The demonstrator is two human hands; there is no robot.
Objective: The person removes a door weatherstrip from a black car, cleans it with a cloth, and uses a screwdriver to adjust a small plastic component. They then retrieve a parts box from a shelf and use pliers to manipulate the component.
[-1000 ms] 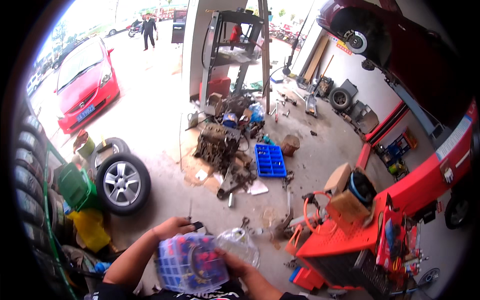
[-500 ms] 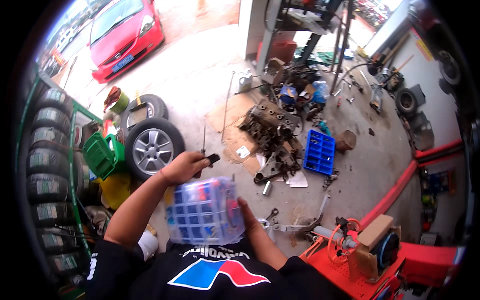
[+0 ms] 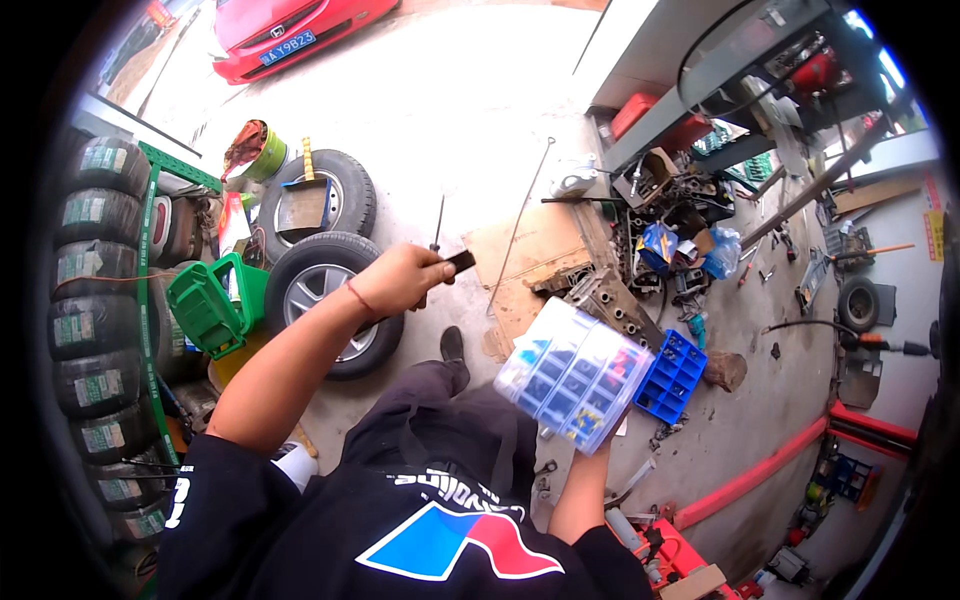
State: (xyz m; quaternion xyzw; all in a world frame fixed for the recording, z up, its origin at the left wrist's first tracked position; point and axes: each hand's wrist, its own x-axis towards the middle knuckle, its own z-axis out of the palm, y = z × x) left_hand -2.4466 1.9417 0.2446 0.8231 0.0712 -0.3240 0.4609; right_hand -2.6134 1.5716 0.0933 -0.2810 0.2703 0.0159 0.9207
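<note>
My left hand [image 3: 408,277] is closed around what looks like a screwdriver [image 3: 438,222], its thin shaft pointing up and away. A small flat black piece [image 3: 461,262] sticks out past the thumb of the same hand; its kind is not clear. On the right, a clear plastic compartment box [image 3: 575,372] rests on my right hand [image 3: 604,446], which grips it from below and is mostly hidden by it. The box is tilted, and small blue, dark and yellow parts show through its lid.
Below the hands, a wheel [image 3: 335,300] lies on the floor beside a green bin [image 3: 222,305]. A blue divided tray [image 3: 672,378] sits past the clear box, near a dirty engine block [image 3: 610,300] on cardboard [image 3: 530,250]. Tyres [image 3: 85,320] fill a rack at left.
The clear box has moved right and away from my body, in my right hand. My left hand has shifted right and slightly up in view, still holding the screwdriver. The view has turned too.
</note>
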